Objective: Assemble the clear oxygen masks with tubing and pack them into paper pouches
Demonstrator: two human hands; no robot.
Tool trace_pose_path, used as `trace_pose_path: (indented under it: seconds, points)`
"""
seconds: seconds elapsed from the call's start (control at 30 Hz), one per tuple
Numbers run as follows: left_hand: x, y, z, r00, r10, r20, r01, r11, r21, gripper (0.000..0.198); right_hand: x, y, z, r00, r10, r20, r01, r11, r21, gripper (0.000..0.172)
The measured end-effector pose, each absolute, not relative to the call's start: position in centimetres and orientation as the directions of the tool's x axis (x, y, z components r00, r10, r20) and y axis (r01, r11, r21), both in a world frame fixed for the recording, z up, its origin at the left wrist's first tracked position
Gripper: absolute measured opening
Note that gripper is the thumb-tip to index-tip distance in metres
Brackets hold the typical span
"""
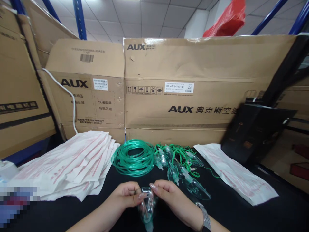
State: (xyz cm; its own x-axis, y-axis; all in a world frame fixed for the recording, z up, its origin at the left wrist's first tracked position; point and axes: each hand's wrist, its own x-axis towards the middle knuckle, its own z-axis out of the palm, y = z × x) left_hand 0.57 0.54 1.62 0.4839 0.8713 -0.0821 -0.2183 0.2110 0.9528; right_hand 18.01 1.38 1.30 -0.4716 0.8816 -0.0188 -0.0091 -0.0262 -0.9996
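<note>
1. At bottom centre of the frame, a clear mask [147,206], with its green spout [148,223] toward the bottom edge.
2. On its left side, pinched by the left hand [129,194], with thumb across the clear front and fingertips partly hidden.
3. At its upper right rim, pinched between thumb and forefinger of the right hand [170,194]; on that wrist, a watch [206,219].
4. Beyond, right of centre, a pile of similar masks [187,176] with tangled green straps [181,150].
5. Just left of that, a coil of green tubing [132,169].
6. In the left part of the frame, overlapping white packets [79,164] on a black table [60,211].
7. At right, a single white packet [238,175] near a black box [256,135].
8. Along the back, printed cardboard boxes [178,69]; at upper right, a red bag [227,19].
</note>
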Motion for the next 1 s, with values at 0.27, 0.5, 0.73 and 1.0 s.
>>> trace_pose_path:
  seconds: [0.27,0.5,0.73,1.0]
  points:
    - [0.65,0.47,1.68,0.468,0.88,-0.088,-0.191,0.198,0.961,0.025,17.88,0.86,1.33,-0.447,0.895,0.007,-0.063,-0.024,-0.998,0.035]
    - [0.62,0.54,1.41,0.465,0.88,-0.097,-0.162,0.192,0.968,0.027,17.73,0.69,1.69,-0.438,0.897,0.067,0.047,0.098,-0.994,0.041]
    - [0.5,0.37,1.66,0.48,0.869,-0.119,-0.166,0.223,0.961,0.023,17.76,0.59,1.41,-0.456,0.886,0.082,0.043,0.114,-0.993,0.037]
    - [0.36,0.47,1.15,0.517,0.851,-0.094,-0.147,0.196,0.97,0.023,17.75,0.72,1.26,-0.496,0.866,0.067,0.005,0.079,-0.997,0.035]
